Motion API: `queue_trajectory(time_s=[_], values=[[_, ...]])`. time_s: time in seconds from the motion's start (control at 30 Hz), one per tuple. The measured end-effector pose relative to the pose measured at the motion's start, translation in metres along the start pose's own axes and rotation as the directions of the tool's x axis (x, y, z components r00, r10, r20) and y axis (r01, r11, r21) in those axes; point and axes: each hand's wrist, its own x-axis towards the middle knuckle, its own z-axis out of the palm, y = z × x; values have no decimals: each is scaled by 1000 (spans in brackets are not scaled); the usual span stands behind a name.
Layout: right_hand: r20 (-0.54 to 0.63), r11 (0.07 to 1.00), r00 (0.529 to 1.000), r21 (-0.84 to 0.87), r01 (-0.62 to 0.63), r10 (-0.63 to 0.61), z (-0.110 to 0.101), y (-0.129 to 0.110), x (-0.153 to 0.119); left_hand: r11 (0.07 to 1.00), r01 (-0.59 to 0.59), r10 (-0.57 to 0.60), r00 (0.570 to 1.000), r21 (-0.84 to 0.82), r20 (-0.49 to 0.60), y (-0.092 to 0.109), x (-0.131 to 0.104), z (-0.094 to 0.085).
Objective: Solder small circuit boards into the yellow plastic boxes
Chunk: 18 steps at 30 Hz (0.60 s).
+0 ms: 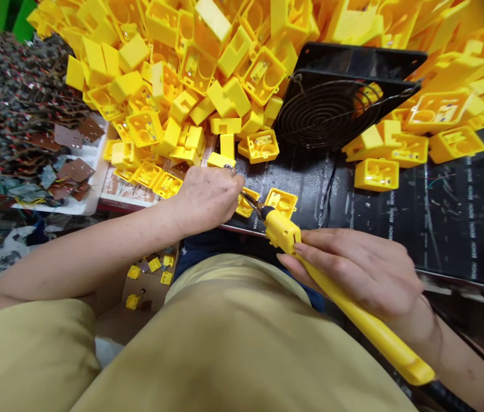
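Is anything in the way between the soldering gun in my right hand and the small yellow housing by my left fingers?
Nothing visible blocks the soldering gun in your right hand: its tip is at the yellow housing. Your left hand crowds the housing's left side, and the black fan stands well beyond.

So basically just one word can be read here: "BENCH/", printed in small white caps on the black mat [431, 229]. It's repeated loads of times, set sideways in rows that run from the near edge toward the far side. It can be spotted around the middle of the mat, and a couple of rows are shown pretty clearly over on the right. Some repeats are kinda blurred or partly covered, but the same lettering seems to be used.
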Motion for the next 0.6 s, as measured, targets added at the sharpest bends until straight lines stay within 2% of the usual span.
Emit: queue_trajectory(time_s=[0.2,0.47,0.6], values=[[-49,1000,999,-15,5,-5,-2,1,-1,1000,-5,5,1000,21,-3,-1,-1,1],[6,1000,1000,-13,-10,10,-4,-4,0,999,-12,13,999,33,-29,2,0,2],[-76,1000,997,-14,8,-9,-4,2,-4,1000,-17,17,1000,24,-23,1,1,3]])
